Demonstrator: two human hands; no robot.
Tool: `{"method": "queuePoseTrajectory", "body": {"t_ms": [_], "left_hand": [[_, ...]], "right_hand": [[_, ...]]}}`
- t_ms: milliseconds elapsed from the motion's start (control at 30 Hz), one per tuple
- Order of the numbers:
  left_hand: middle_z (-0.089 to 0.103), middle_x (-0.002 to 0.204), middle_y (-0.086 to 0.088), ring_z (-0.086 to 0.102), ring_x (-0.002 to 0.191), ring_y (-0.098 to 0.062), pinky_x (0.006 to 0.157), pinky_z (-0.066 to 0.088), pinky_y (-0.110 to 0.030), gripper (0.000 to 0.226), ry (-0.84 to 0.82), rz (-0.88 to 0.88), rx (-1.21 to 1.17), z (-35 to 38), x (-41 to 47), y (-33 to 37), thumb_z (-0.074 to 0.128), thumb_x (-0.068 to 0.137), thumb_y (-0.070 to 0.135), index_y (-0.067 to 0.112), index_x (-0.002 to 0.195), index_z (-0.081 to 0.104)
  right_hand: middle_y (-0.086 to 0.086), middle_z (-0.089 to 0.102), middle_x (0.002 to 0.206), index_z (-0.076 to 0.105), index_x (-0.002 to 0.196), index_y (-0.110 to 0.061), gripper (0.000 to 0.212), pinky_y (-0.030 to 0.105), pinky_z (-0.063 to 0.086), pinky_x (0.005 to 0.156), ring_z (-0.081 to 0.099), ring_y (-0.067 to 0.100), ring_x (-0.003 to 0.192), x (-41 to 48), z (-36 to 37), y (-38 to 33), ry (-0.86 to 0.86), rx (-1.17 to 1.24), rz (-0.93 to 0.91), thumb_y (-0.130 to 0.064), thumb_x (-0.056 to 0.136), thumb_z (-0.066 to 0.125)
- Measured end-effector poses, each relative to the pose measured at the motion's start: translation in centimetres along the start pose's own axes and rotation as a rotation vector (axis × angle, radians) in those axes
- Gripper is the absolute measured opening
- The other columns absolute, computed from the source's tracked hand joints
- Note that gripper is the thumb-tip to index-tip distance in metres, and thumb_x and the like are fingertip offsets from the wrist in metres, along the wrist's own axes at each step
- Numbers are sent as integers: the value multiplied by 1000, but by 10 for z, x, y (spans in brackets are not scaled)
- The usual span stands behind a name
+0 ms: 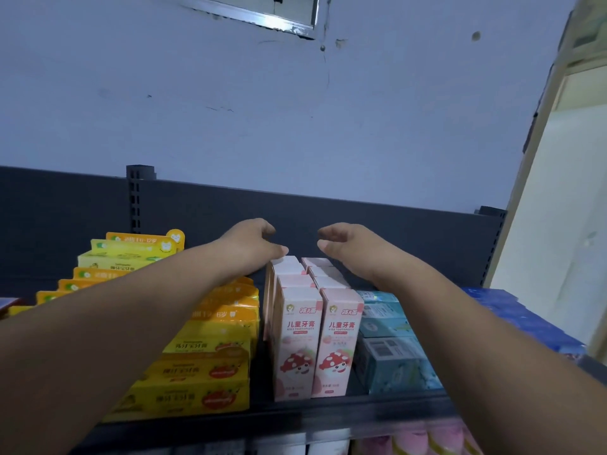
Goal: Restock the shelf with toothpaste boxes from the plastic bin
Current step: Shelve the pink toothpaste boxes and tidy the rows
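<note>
Two rows of pink toothpaste boxes (308,343) stand upright on the dark shelf (295,413), running from the front edge toward the back panel. My left hand (253,246) reaches over the back of the left row, fingers loosely curled, thumb touching the rearmost box top. My right hand (348,246) hovers over the back of the right row with curled fingers and holds nothing. The plastic bin is out of sight.
Stacked yellow toothpaste boxes (203,366) fill the shelf left of the pink rows. Teal boxes (391,343) lie to their right, with blue packs (512,316) beyond. A dark back panel (361,224) closes the shelf. Pink items (437,438) show on the level below.
</note>
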State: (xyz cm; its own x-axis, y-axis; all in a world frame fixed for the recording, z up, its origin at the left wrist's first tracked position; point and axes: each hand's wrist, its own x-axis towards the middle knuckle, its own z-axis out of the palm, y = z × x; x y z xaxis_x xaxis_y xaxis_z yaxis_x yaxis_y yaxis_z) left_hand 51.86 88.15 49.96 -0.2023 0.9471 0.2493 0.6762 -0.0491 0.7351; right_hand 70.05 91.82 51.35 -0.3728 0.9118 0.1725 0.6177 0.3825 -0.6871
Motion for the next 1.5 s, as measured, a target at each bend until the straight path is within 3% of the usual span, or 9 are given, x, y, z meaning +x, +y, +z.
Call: {"method": "queuePoseTrajectory", "body": {"t_ms": [267, 433, 533, 700, 867, 1000, 1100, 1300, 1500], "left_hand": [[40, 147, 4, 39, 134, -15, 107, 38, -34, 69, 210, 193, 186, -31, -53, -14, 69, 84, 37, 25, 143, 37], [42, 145, 8, 40, 133, -12, 106, 38, -34, 68, 292, 181, 115, -55, -108, -30, 70, 82, 38, 28, 141, 39], [46, 141, 8, 42, 130, -11, 102, 38, -31, 66, 338, 151, 84, -67, -147, -45, 72, 79, 35, 26, 138, 44], [46, 142, 3, 42, 128, -8, 98, 34, -26, 68, 391, 76, 116, -84, -213, -69, 74, 79, 31, 22, 139, 44], [47, 140, 3, 44, 130, -12, 105, 38, -33, 70, 446, 21, 200, -106, -274, -88, 75, 78, 34, 22, 139, 43], [44, 144, 4, 49, 125, -17, 96, 42, -28, 68, 507, -54, 254, -127, -327, -109, 73, 80, 34, 27, 140, 41], [41, 145, 5, 40, 133, -14, 100, 37, -27, 71, 545, -148, 267, -147, -374, -137, 72, 80, 35, 26, 142, 38], [42, 146, 7, 42, 130, -10, 103, 37, -26, 71, 575, -349, 264, -198, -479, -189, 71, 80, 39, 26, 142, 39], [47, 137, 5, 51, 121, -15, 101, 42, -31, 67, 583, -491, 310, -251, -585, -236, 72, 80, 38, 26, 139, 43]], "right_hand": [[-9, 38, 152, 36, 146, -34, 52, 34, 37, 107, 41, 16, 136, -38, 3, -23, 106, -118, -242, -37, 97, 54], [-11, 38, 151, 37, 145, -36, 53, 24, 33, 97, 40, 11, 134, -72, 13, -40, 124, -143, -367, -39, 95, 56], [-11, 40, 149, 41, 144, -35, 52, 24, 33, 102, 40, 9, 134, -93, 29, -51, 86, -110, -453, -38, 94, 58], [-9, 43, 146, 44, 142, -32, 52, 19, 31, 100, 39, 8, 134, -129, 76, -78, -13, -72, -578, -33, 93, 61], [-9, 40, 149, 42, 144, -31, 53, 11, 25, 92, 39, 7, 134, -163, 124, -105, -128, -71, -675, -32, 94, 60], [-8, 34, 153, 37, 147, -30, 55, 21, 27, 105, 32, 10, 140, -194, 167, -130, -236, -66, -725, -32, 96, 58], [-8, 29, 156, 33, 149, -28, 56, 28, 28, 110, 28, 13, 142, -220, 204, -153, -323, -62, -740, -32, 98, 55], [-6, 37, 149, 33, 148, -29, 55, 23, 32, 94, 39, 15, 132, -280, 301, -208, -441, -38, -770, -34, 98, 54], [-7, 35, 151, 36, 147, -30, 53, 18, 30, 91, 41, 11, 128, -355, 399, -259, -568, 15, -768, -31, 97, 56]]}}
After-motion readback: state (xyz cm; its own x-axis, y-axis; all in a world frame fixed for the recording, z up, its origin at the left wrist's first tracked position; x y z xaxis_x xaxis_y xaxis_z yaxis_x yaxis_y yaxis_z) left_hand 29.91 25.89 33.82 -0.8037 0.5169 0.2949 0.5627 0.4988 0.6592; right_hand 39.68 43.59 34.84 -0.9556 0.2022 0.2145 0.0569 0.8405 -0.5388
